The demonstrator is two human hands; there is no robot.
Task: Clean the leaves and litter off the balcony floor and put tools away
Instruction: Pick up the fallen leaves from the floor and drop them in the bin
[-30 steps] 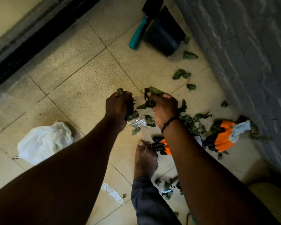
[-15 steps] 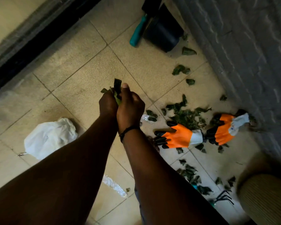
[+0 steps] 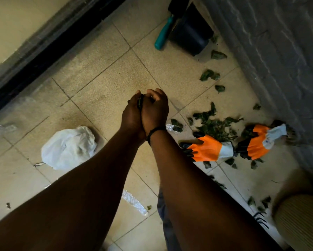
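My left hand [image 3: 131, 113] and my right hand [image 3: 155, 109] are cupped together above the tiled floor, gripping a bunch of green leaves [image 3: 139, 103] between them; only a sliver of leaf shows. A pile of loose leaves [image 3: 217, 126] lies on the tiles to the right. Two orange and black garden gloves [image 3: 206, 148] [image 3: 258, 142] lie beside that pile. A crumpled white plastic bag [image 3: 69, 146] sits on the floor to the left of my arms.
A black pot [image 3: 192, 36] and a teal-handled tool [image 3: 163, 36] lie at the top by the grey wall [image 3: 278, 51]. Clear plastic scraps [image 3: 134, 202] lie near my foot. A small rake [image 3: 260, 219] and a ribbed beige container [image 3: 300, 221] are at the lower right.
My hands lifted leaves from the floor, came together and now close fully around them. The view has shifted, uncovering both gloves.
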